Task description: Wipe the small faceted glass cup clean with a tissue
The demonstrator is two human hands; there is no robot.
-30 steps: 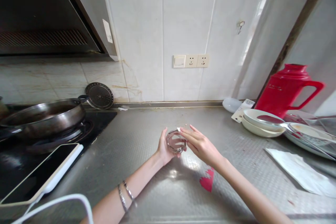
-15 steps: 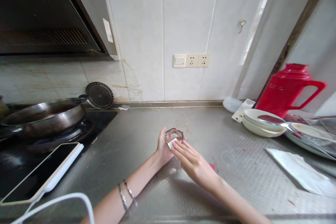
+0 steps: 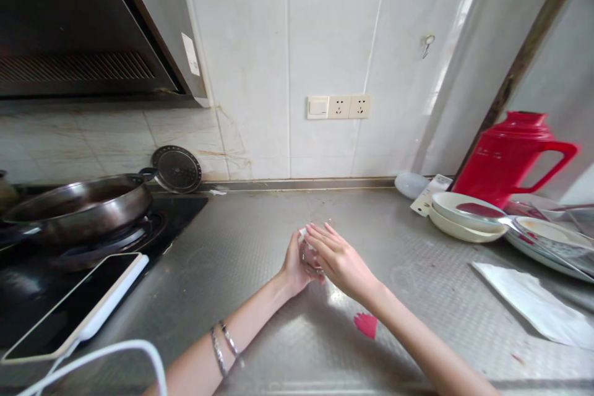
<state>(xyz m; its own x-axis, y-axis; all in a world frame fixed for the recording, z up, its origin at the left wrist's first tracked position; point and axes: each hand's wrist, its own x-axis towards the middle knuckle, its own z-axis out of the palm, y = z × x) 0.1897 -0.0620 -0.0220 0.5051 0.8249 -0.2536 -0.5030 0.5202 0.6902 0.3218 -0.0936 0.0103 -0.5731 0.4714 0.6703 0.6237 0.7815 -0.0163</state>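
The left hand (image 3: 292, 265) grips a clear glass vessel (image 3: 307, 256) from its left side, the fingers curled around it above the metal desk (image 3: 241, 241). The right hand (image 3: 342, 262) lies across the vessel from the other side, its fingers nearly straight and hiding much of the glass. A white scrap, probably tissue (image 3: 303, 233), shows at those fingertips, by the far rim; whether the thumb pinches it cannot be told. The step in hand looks like wiping the glass. The next move calls for a steady left grip while the right fingers press the scrap lightly along the rim. A folded white sheet (image 3: 529, 303) lies on the desk at the right, well apart from both hands.
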